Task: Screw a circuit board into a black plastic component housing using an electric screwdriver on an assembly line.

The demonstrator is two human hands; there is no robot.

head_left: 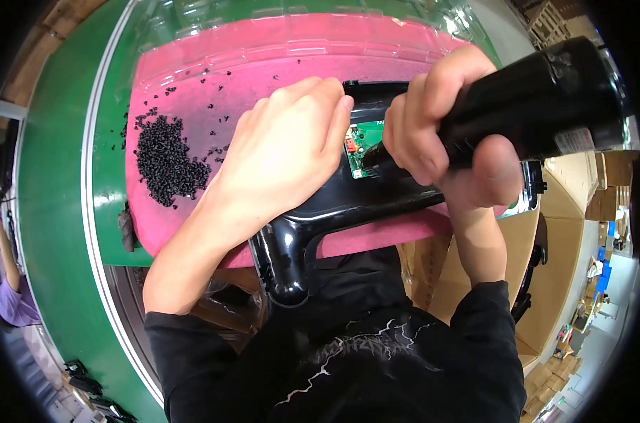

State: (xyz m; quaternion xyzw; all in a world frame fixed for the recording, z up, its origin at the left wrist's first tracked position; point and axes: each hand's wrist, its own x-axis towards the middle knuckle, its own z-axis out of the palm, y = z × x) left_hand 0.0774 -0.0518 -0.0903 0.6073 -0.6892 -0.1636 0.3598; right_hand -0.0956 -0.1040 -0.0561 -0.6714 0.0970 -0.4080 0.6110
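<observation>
A glossy black plastic housing point(362, 204) lies on the pink mat point(376, 236), with a leg-like part extending toward me. Inside its opening, a small green circuit board point(366, 134) carries a red component. My left hand point(285, 148) is closed over the housing's left end, fingers curled and thumb beside the board; the fingertips are mostly hidden. My right hand point(440, 127) grips a thick black cylindrical power screwdriver point(538, 102), tilted so that its dark narrow end points down at the board. Whether the tip touches a screw cannot be seen.
Many small black screws point(165, 162) form a pile left of my left hand, with strays around it. A clear plastic tray point(299, 42) lies along the far side. An open cardboard box point(556, 240) stands at right. Another person's arm point(8, 247) shows at far left.
</observation>
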